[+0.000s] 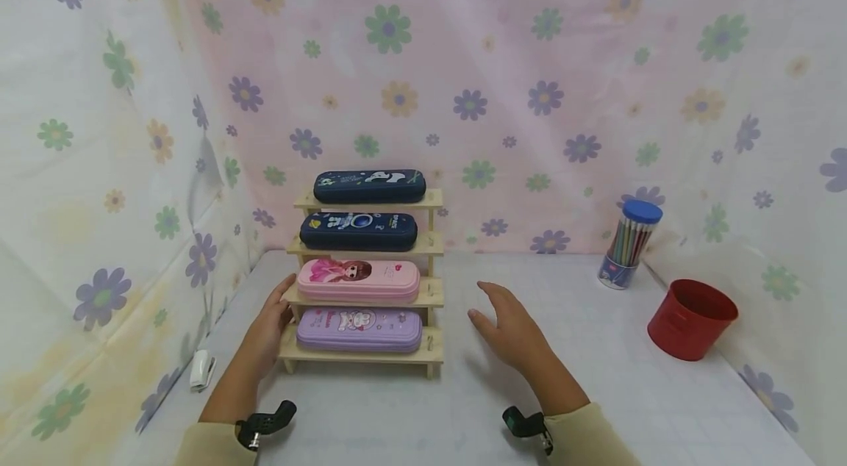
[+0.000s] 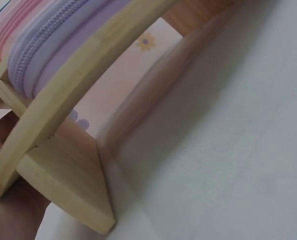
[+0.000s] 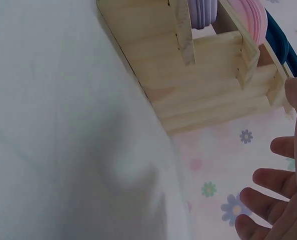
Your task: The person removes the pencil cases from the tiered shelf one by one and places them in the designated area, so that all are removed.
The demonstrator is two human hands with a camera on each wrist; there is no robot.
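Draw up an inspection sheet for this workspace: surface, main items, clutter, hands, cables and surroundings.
Surface: white-covered table.
Job's things: four-step wooden rack, one case per step; from the top, panda case, space case, pink case, lilac case.
Clutter: small white object, possibly a stapler, at left; pencil tub with a blue lid and red bucket at right.
Hands: left hand touches the rack's left end, grip unclear; right hand open, apart from the rack, holding nothing.
Cables: nothing seen.
Surroundings: flower-patterned cloth behind and on both sides.
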